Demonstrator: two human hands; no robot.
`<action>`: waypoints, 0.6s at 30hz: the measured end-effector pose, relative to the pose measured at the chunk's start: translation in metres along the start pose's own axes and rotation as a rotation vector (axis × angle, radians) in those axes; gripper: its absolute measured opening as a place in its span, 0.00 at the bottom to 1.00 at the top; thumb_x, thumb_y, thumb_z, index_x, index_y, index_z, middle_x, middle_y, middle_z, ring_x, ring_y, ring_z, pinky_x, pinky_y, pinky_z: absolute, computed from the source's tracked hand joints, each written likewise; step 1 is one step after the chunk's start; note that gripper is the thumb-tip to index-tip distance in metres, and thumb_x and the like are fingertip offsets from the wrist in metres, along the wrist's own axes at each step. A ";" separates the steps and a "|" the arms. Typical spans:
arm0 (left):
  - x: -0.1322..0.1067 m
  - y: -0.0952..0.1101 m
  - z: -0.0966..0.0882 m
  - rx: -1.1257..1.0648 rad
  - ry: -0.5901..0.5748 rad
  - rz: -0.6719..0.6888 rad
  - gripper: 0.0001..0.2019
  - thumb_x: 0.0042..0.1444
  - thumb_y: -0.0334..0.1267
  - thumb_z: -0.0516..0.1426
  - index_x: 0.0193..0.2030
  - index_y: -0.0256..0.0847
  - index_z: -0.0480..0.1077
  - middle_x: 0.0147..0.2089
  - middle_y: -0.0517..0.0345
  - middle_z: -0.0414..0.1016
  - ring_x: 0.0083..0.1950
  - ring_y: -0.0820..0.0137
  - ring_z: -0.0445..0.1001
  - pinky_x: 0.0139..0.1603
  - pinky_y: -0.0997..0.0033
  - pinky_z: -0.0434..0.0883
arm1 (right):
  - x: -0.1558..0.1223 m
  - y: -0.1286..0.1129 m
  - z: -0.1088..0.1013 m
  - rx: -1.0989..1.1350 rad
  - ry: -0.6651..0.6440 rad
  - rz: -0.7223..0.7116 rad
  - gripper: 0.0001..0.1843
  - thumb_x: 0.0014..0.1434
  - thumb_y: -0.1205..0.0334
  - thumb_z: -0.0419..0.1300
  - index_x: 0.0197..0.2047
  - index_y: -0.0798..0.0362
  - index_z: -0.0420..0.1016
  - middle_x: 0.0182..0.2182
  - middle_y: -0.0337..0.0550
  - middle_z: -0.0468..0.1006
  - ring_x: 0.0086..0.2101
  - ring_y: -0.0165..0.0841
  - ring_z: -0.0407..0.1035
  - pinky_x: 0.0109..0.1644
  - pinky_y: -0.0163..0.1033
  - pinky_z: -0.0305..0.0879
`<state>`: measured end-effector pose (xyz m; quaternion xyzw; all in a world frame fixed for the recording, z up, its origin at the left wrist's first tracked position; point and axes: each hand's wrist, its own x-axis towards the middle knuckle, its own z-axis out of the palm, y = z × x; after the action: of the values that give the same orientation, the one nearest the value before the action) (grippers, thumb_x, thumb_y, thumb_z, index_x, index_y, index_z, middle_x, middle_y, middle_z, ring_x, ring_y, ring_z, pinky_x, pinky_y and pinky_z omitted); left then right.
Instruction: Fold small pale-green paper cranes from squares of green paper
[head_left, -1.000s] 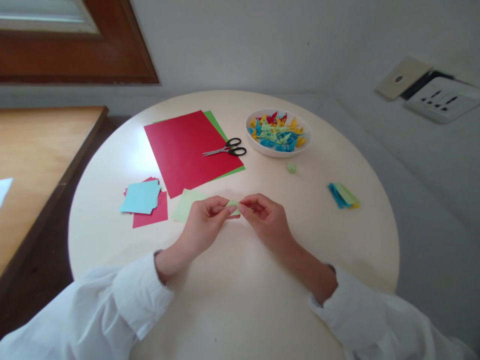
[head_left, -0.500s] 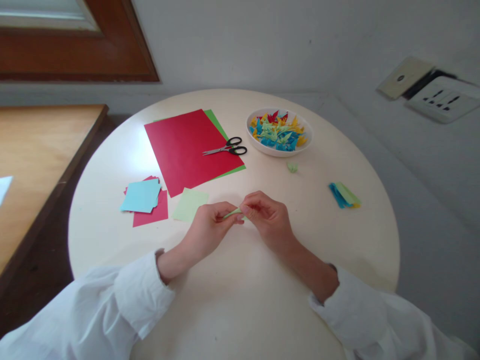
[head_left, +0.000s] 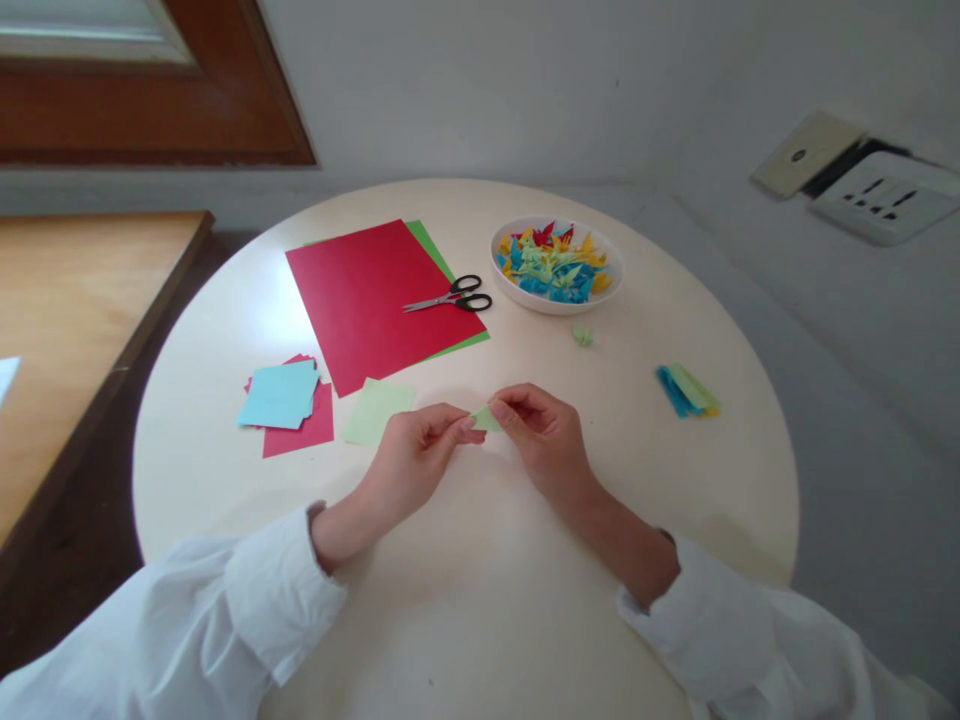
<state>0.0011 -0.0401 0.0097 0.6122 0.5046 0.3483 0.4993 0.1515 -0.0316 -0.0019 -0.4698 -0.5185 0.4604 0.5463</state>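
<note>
Between my hands, above the table, is a small folded piece of light green paper (head_left: 486, 419). My left hand (head_left: 421, 450) pinches its left end between thumb and fingers. My right hand (head_left: 544, 438) grips the opposite end the same way, so both hands are closed on the paper and hide parts of it. Just beyond my left hand a flat light green paper square (head_left: 371, 410) lies on the table. A small folded light green paper piece (head_left: 583, 335) rests past my right hand, near the bowl.
On the round white table (head_left: 480, 600) lie large red paper (head_left: 367, 310) over green, with black-handled scissors (head_left: 454, 295) on top. A white bowl (head_left: 551, 305) holds several colourful folded paper cranes. Blue and red squares (head_left: 279, 393) sit left, folded strips (head_left: 688, 391) right.
The paper between my hands has turned, and a wider triangular face of it now shows. My right hand has shifted slightly to the right, away from my left fingertips.
</note>
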 end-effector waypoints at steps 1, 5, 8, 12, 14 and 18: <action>0.000 0.000 0.000 -0.018 0.004 0.000 0.13 0.57 0.43 0.53 0.32 0.36 0.72 0.33 0.52 0.79 0.36 0.65 0.78 0.34 0.73 0.70 | 0.000 0.001 0.000 -0.002 -0.004 0.011 0.05 0.49 0.61 0.62 0.27 0.53 0.72 0.24 0.37 0.74 0.28 0.28 0.68 0.32 0.34 0.66; 0.002 0.001 -0.001 -0.051 0.011 0.004 0.13 0.56 0.44 0.54 0.30 0.35 0.72 0.31 0.51 0.79 0.36 0.64 0.78 0.34 0.73 0.71 | -0.001 0.004 0.001 -0.016 -0.019 0.039 0.07 0.47 0.60 0.64 0.30 0.53 0.73 0.26 0.38 0.76 0.28 0.29 0.69 0.33 0.34 0.66; 0.005 0.000 -0.002 -0.038 0.016 0.020 0.13 0.55 0.43 0.54 0.32 0.35 0.72 0.32 0.51 0.79 0.34 0.66 0.78 0.33 0.72 0.72 | 0.000 0.006 0.000 -0.034 0.010 0.050 0.08 0.47 0.60 0.65 0.32 0.53 0.73 0.24 0.36 0.73 0.25 0.27 0.66 0.29 0.33 0.64; 0.008 -0.004 -0.004 -0.061 0.053 0.071 0.14 0.50 0.40 0.59 0.42 0.35 0.71 0.36 0.51 0.79 0.38 0.66 0.78 0.38 0.70 0.74 | 0.004 0.007 -0.001 -0.004 0.032 0.048 0.11 0.46 0.60 0.64 0.35 0.52 0.72 0.19 0.31 0.66 0.22 0.25 0.61 0.24 0.31 0.59; 0.010 -0.006 -0.005 -0.035 0.057 0.122 0.14 0.49 0.37 0.60 0.43 0.37 0.71 0.42 0.51 0.78 0.40 0.67 0.77 0.42 0.70 0.74 | 0.007 0.007 -0.002 0.000 0.029 0.053 0.12 0.45 0.59 0.64 0.35 0.51 0.72 0.18 0.30 0.63 0.21 0.25 0.59 0.24 0.31 0.58; 0.016 -0.004 -0.009 0.084 0.036 0.225 0.08 0.51 0.36 0.58 0.38 0.38 0.74 0.40 0.54 0.79 0.39 0.69 0.76 0.43 0.72 0.74 | 0.014 0.009 -0.002 0.043 -0.015 0.079 0.13 0.45 0.58 0.64 0.35 0.51 0.71 0.19 0.30 0.65 0.22 0.24 0.60 0.27 0.32 0.60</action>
<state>-0.0042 -0.0225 0.0069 0.6790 0.4558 0.3916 0.4219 0.1543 -0.0164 -0.0088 -0.4748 -0.4936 0.4961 0.5337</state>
